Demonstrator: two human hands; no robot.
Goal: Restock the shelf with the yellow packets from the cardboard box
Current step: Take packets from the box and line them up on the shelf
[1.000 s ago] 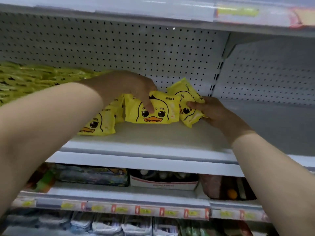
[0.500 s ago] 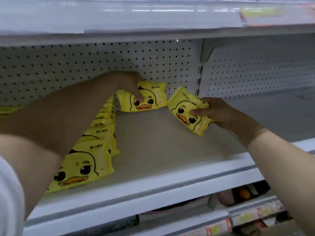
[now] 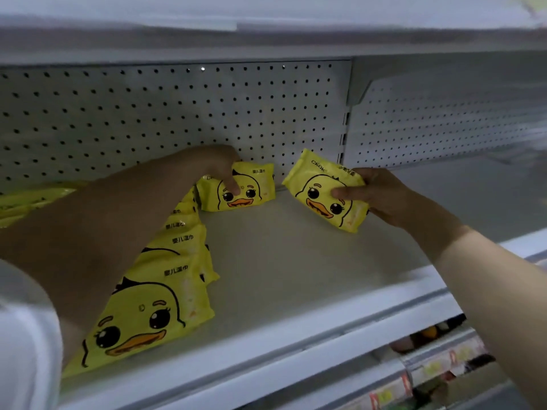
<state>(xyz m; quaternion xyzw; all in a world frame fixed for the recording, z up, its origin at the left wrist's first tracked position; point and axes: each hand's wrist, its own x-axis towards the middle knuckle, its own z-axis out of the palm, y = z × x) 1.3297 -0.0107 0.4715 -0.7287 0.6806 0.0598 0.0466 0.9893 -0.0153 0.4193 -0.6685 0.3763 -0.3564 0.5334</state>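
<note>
The left hand (image 3: 219,170) curls over the top of 1 yellow duck-faced plastic packet (image 3: 251,190), thumb on its front; the packet stands at the back of the white metal shelf (image 3: 296,261), close to the grey perforated back panel (image 3: 148,113). The right hand (image 3: 381,196) pinches a 2nd yellow duck-faced packet (image 3: 322,196), tilted, thumb on its face; whether its lower corner touches the shelf is unclear. A row of yellow packets (image 3: 154,315) runs from the front lip back, partly hidden by the left forearm. Bare shelf lies open between row and right hand. The white upper shelf (image 3: 266,39) overhangs above, and a slotted upright (image 3: 343,137) stands behind the tilted packet.
</note>
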